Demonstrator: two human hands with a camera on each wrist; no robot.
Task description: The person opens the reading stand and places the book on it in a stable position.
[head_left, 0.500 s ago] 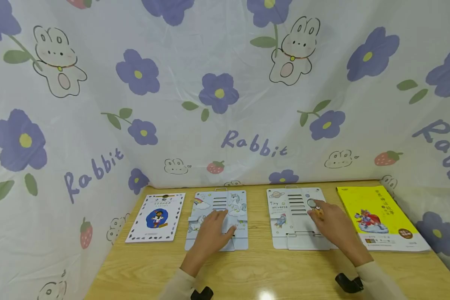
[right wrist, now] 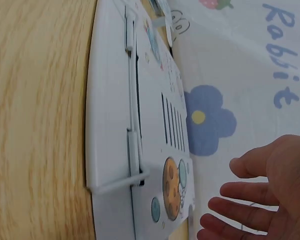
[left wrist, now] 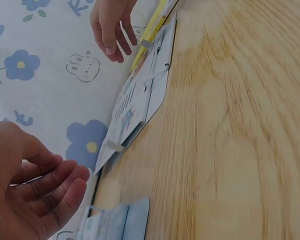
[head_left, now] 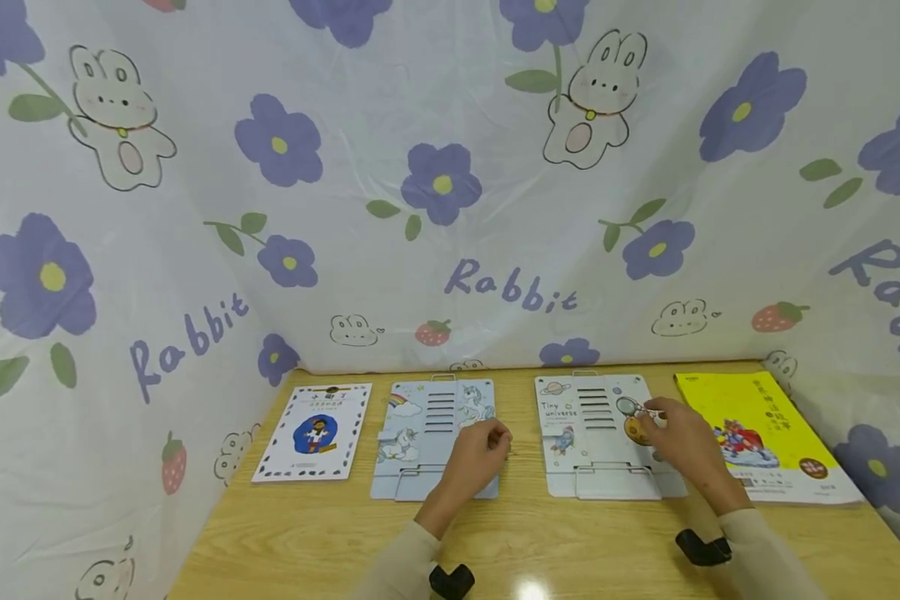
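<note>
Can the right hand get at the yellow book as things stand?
Likely yes. The right hand looks empty, and in the head view it already overlaps the left edge of the yellow book. Nothing visible lies on the cover.

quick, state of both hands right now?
Left hand: open, fingers loosely curled, holding nothing, near the blue stand.
Right hand: open, holding nothing, near the white stand.

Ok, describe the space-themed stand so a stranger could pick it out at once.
The wooden table stands before the printed curtain. On it, between the blue unicorn stand and the yellow book, lies the white stand. Its "Tiny universe" lettering and rocket set it apart.
</note>
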